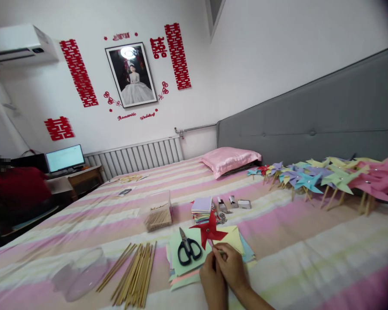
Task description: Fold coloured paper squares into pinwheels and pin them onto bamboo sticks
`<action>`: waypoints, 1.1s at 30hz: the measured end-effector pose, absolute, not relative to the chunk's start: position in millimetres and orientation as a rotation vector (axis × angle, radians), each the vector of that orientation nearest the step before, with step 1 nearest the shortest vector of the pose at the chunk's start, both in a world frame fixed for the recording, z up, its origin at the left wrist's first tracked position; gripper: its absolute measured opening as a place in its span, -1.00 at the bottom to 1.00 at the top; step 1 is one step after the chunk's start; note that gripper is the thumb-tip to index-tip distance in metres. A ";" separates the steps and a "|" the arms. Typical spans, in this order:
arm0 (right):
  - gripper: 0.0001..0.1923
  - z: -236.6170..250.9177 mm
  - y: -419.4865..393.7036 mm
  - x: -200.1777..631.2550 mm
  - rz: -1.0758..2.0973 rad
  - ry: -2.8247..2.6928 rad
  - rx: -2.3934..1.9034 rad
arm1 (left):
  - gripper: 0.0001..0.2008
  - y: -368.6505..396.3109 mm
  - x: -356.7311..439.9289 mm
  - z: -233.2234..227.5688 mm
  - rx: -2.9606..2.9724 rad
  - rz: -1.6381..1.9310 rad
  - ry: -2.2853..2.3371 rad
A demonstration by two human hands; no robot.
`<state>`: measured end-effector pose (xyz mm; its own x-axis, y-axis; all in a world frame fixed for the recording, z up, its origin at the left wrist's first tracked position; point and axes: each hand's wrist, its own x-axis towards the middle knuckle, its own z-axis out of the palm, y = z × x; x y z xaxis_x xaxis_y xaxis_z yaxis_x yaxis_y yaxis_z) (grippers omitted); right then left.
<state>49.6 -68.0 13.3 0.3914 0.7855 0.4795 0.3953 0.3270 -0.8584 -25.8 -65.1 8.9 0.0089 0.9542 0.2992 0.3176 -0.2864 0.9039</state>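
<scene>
A red paper pinwheel [208, 231] stands above the fingertips of both hands. My right hand [229, 261] is closed in a pinch just under it, at its stick, which the fingers mostly hide. My left hand [211, 275] is closed too, its fingers meeting the right ones below the pinwheel. Scissors with dark handles [188, 249] lie to the left of the hands, on a pile of coloured paper sheets [181, 270]. Behind the pinwheel sits a stack of small paper squares [201, 206], with small metal pieces [222, 217] beside it.
Wooden sticks [136, 275] and a clear round container [87, 275] lie at left. A clear box of thin sticks [158, 215] stands farther back. Finished pinwheels [339, 178] crowd the right side by the grey headboard [310, 107]. A person in red [19, 189] sits at far left.
</scene>
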 end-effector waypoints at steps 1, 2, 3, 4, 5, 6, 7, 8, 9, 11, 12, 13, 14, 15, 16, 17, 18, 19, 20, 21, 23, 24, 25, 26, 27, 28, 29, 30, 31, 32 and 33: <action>-0.76 13.0 -69.7 50.1 0.360 -1.220 -1.293 | -0.71 -66.2 -25.1 10.5 1.680 1.285 1.333; -0.75 12.7 -71.4 50.6 0.358 -1.223 -1.303 | -0.70 -67.3 -24.5 12.1 1.698 1.278 1.344; -0.75 12.4 -73.0 51.0 0.355 -1.225 -1.315 | -0.70 -68.3 -24.1 13.4 1.715 1.272 1.351; -0.75 12.1 -74.5 51.4 0.352 -1.228 -1.328 | -0.70 -69.1 -23.8 14.3 1.730 1.267 1.357; -0.74 11.8 -75.8 51.6 0.349 -1.231 -1.341 | -0.70 -69.6 -23.8 14.8 1.745 1.261 1.361; -0.74 11.6 -76.8 51.7 0.345 -1.235 -1.354 | -0.71 -69.8 -24.0 14.7 1.759 1.256 1.365; -0.73 11.4 -77.4 51.6 0.340 -1.239 -1.367 | -0.71 -69.7 -24.2 14.3 1.770 1.250 1.371; -0.73 11.2 -77.6 51.5 0.337 -1.245 -1.379 | -0.72 -69.4 -24.5 13.6 1.779 1.244 1.377; -0.73 11.0 -77.6 51.2 0.333 -1.252 -1.390 | -0.72 -69.0 -24.7 12.9 1.787 1.238 1.385; -0.72 10.8 -77.0 50.6 0.326 -1.260 -1.413 | -0.71 -68.6 -24.6 12.4 1.796 1.229 1.399; -0.71 10.6 -76.6 50.3 0.322 -1.263 -1.424 | -0.71 -68.7 -24.2 12.7 1.800 1.225 1.404; -0.71 10.5 -76.3 50.1 0.318 -1.264 -1.435 | -0.71 -69.1 -23.6 13.4 1.804 1.223 1.407; -0.71 10.3 -75.9 50.0 0.315 -1.264 -1.444 | -0.70 -69.7 -22.9 14.5 1.807 1.222 1.411; -0.71 10.2 -75.6 50.0 0.311 -1.264 -1.452 | -0.70 -70.5 -22.2 15.7 1.810 1.222 1.415; -0.71 10.0 -75.3 50.0 0.308 -1.264 -1.459 | -0.70 -71.3 -21.6 17.0 1.812 1.220 1.419; -0.71 9.9 -75.1 50.1 0.306 -1.264 -1.464 | -0.70 -72.0 -21.0 18.2 1.813 1.218 1.422; -0.71 9.8 -74.9 50.1 0.304 -1.264 -1.470 | -0.70 -72.6 -20.7 19.1 1.813 1.214 1.424; -0.72 9.7 -74.6 50.2 0.302 -1.263 -1.475 | -0.70 -73.1 -20.5 19.7 1.813 1.210 1.424; -0.72 9.6 -74.4 50.2 0.298 -1.263 -1.479 | -0.70 -73.2 -20.5 20.0 1.812 1.206 1.424; -0.72 9.5 -74.1 50.1 0.295 -1.263 -1.484 | -0.70 -73.2 -20.7 20.0 1.811 1.201 1.424; -0.72 9.3 -73.5 50.0 0.283 -1.266 -1.490 | -0.71 -72.4 -21.2 19.0 1.812 1.195 1.422; -0.72 9.1 -73.2 49.9 0.276 -1.268 -1.493 | -0.71 -71.7 -21.5 18.2 1.813 1.193 1.424; -0.71 8.8 -73.0 49.7 0.269 -1.270 -1.495 | -0.70 -71.0 -21.7 17.3 1.813 1.192 1.428; -0.71 8.6 -72.7 49.7 0.263 -1.271 -1.498 | -0.70 -70.2 -21.9 16.4 1.814 1.193 1.433; -0.71 8.4 -72.6 49.6 0.258 -1.273 -1.501 | -0.70 -69.5 -22.1 15.5 1.815 1.196 1.437; -0.71 8.2 -72.5 49.5 0.254 -1.274 -1.503 | -0.70 -68.9 -22.3 14.6 1.817 1.200 1.442; -0.71 8.0 -72.5 49.5 0.251 -1.275 -1.506 | -0.71 -68.4 -22.4 13.9 1.819 1.204 1.444; -0.71 7.9 -72.5 49.5 0.249 -1.275 -1.507 | -0.71 -68.0 -22.6 13.3 1.822 1.208 1.445; -0.71 8.0 -72.7 49.4 0.247 -1.276 -1.508 | -0.71 -67.9 -22.8 12.9 1.826 1.210 1.445; -0.71 8.0 -72.8 49.4 0.245 -1.276 -1.509 | -0.71 -67.8 -23.0 12.7 1.830 1.211 1.444; -0.70 8.1 -73.0 49.4 0.244 -1.276 -1.510 | -0.71 -67.9 -23.2 12.6 1.836 1.210 1.442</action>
